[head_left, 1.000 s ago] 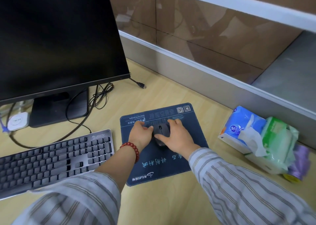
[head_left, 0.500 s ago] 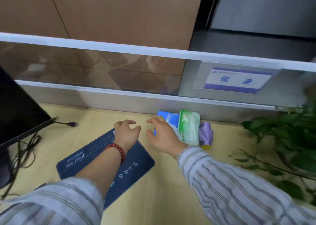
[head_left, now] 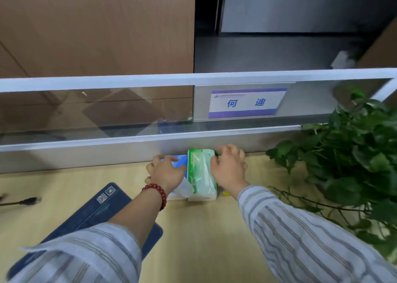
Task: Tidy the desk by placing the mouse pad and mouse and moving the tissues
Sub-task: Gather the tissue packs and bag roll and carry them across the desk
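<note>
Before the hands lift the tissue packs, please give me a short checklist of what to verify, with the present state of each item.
1. Left hand on the blue tissue pack: ok, it rests on top.
2. Right hand on the green tissue pack: ok, fingers at its right side.
3. Firm grasp closed on both packs: cannot tell.
4. Loose tissue sticking out at the front could snag: not ok.
5. Plant leaves near the right sleeve: not ok, close.
6. Mouse pad flat on the desk: ok. The mouse is not in view.
</note>
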